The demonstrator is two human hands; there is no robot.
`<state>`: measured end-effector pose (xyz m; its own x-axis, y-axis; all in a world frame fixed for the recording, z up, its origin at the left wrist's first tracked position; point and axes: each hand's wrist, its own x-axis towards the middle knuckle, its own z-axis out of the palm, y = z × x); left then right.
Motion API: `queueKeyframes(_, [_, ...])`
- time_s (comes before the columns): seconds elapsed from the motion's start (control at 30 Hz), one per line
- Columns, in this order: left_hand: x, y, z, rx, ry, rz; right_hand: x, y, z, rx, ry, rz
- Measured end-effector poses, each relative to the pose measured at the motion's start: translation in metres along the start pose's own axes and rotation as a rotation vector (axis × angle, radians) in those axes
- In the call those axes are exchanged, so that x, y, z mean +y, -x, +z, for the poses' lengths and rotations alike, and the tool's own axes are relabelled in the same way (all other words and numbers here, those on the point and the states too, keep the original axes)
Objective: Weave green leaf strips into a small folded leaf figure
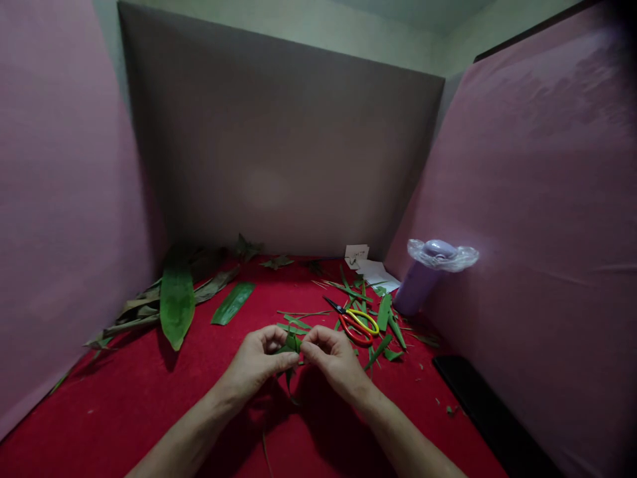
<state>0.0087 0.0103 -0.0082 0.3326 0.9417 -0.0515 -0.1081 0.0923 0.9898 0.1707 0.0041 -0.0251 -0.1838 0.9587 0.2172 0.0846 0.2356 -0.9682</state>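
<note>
Between my two hands, just above the red cloth, is a small folded piece of green leaf [292, 342] with thin strips hanging below it. My left hand [266, 355] grips its left side between thumb and fingers. From the right, my right hand [328, 355] pinches the edge of the same leaf piece, thumb against forefinger. The fingers hide part of the fold. Scissors [359, 322] with one red and one yellow handle lie beyond my right hand, blades pointing to the far left. Cut leaf strips [384, 312] are scattered around them.
Long broad leaves [178, 302] and dried ones pile up at the left; a cut leaf piece [233, 303] lies nearby. A purple bottle [418, 282] topped with clear plastic stands right, beside white papers [375, 273]. A black flat object [478, 398] lies along the right wall. Panels enclose three sides.
</note>
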Motion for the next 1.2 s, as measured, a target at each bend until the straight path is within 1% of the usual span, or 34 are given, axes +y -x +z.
queueKeyframes(0.17, [0.001, 0.0, 0.0, 0.022, 0.006, 0.002, -0.001, 0.002, 0.0, 0.006, 0.019, -0.014])
queueKeyframes(0.37, [0.0, 0.001, -0.001, -0.001, -0.003, 0.005, -0.003, 0.004, -0.001, 0.007, 0.029, -0.022])
queueKeyframes(0.63, [-0.006, -0.001, -0.002, -0.016, 0.018, -0.007, -0.008, 0.002, -0.002, -0.043, -0.063, 0.039])
queueKeyframes(0.77, [-0.006, -0.001, -0.001, -0.011, 0.015, -0.008, -0.009, 0.001, -0.003, -0.036, -0.093, 0.073])
queueKeyframes(0.9, [-0.006, -0.001, -0.001, -0.043, 0.018, 0.0, -0.01, 0.0, -0.003, -0.014, -0.125, 0.098])
queueKeyframes(1.2, [-0.007, 0.0, -0.001, -0.06, 0.016, 0.015, -0.01, 0.0, -0.002, 0.0, -0.158, 0.11])
